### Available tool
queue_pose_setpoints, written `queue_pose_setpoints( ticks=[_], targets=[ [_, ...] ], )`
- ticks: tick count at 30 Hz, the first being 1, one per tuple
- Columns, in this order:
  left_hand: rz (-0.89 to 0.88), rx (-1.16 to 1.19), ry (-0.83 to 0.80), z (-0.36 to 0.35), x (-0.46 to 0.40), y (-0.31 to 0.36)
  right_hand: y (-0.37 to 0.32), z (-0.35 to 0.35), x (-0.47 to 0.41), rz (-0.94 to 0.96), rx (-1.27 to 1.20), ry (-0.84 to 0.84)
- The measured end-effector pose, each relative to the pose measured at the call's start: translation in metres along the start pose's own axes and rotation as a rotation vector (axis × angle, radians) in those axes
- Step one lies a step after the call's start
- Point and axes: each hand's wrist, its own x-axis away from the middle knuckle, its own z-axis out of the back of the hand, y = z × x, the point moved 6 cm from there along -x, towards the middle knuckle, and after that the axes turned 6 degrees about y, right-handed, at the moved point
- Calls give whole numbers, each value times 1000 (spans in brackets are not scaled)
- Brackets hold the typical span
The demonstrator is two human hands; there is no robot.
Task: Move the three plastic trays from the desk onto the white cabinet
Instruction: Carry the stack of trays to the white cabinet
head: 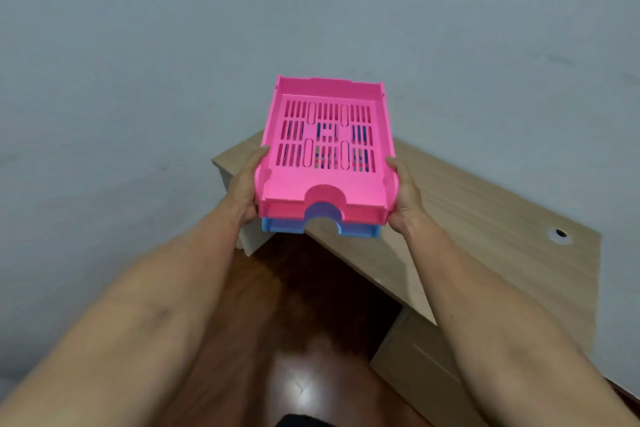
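A stack of plastic trays hangs in the air above the wooden desk. The pink tray is on top, with a slotted floor and a half-round notch at its near edge. Under it shows a reddish edge of another tray, and a blue tray is at the bottom. My left hand grips the stack's left side. On the stack's right side my right hand holds on. No white cabinet is in view.
The light wooden desk stands against a grey wall and has a cable hole near its right end. A drawer unit sits below the desk. The floor is dark glossy wood.
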Motion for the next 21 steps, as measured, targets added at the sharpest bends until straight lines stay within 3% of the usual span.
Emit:
queue_pose_setpoints(
  ticks=[13,21],
  targets=[
    [-157,19,559,331,208,66,172,-267,191,-187,108,-490],
    [-300,120,817,475,384,76,278,-398,326,-221,227,-719]
  ],
)
